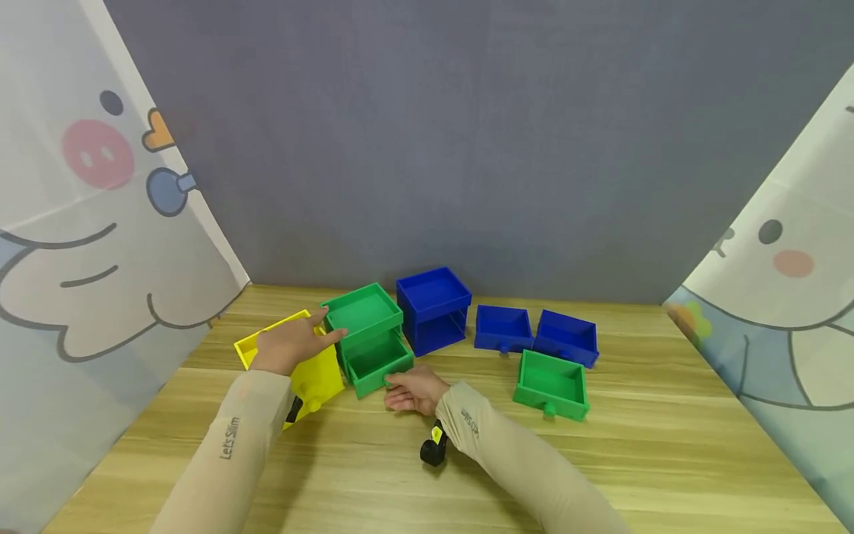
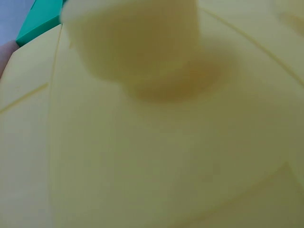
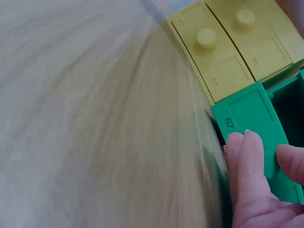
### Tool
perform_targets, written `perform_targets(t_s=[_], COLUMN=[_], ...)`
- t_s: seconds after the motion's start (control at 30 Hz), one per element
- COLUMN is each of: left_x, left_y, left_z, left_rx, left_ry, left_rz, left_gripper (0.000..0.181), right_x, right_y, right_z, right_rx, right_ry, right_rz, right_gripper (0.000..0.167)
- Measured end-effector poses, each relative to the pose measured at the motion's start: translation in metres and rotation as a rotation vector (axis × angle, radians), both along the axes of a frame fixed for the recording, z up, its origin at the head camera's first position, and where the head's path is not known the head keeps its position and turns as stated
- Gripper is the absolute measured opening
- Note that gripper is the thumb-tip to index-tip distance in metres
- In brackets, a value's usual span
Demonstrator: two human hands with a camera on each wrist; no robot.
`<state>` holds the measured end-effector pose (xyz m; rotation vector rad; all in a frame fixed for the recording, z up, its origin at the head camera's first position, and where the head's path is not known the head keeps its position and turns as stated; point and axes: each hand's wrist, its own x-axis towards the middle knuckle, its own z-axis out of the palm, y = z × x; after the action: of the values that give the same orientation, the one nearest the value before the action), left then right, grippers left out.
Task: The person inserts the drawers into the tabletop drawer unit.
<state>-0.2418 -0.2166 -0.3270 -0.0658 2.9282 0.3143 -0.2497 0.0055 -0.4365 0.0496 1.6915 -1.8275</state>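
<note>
One green cabinet [image 1: 373, 326] stands on the surface [image 1: 373, 475] between the yellow cabinet [image 1: 323, 371] and the blue cabinet [image 1: 448, 310], its lower drawer [image 1: 373, 382] partly out. Your right grip [image 1: 416, 389] is closed to a pinch, thumb and fingers about that drawer's knob [image 3: 270, 164]; your left grip [image 1: 291, 343] is spread, straight index finger and thumb at the cabinet's top left edge, clasping nothing visible. Two blue drawers [image 1: 490, 343] and one loose green drawer [image 1: 534, 399] lie to the right of the cabinets.

Three cabinets [image 1: 363, 310] side by side on table [image 1: 640, 475]; loose drawers [image 1: 551, 382] right (one before two).
</note>
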Motion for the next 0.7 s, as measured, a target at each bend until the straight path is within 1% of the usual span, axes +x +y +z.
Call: perform_targets(t_s=[0.2, 0.47, 0.7], left_x=[-0.001, 0.000, 0.000], left_y=[-0.002, -0.002, -0.002], left_z=[0.000, -0.001, -0.003], left_rx=[-0.027, -0.037, -0.034], left_ry=[0.004, 0.031, 0.024], left_rz=[-0.037, -0.050, -0.045], left_gripper=[0.089, 0.086, 0.086], right_x=[-0.003, -0.005, -0.007], right_y=[-0.005, -0.015, -0.020], right_z=[-0.001, -0.001, 0.000], right_rx=[0.024, 0.056, 0.070], right_ry=[0.053, 0.141, 0.157], right_rz=[-0.028, -0.092, -0.119], right_gripper=[0.021, 0.022, 0.023])
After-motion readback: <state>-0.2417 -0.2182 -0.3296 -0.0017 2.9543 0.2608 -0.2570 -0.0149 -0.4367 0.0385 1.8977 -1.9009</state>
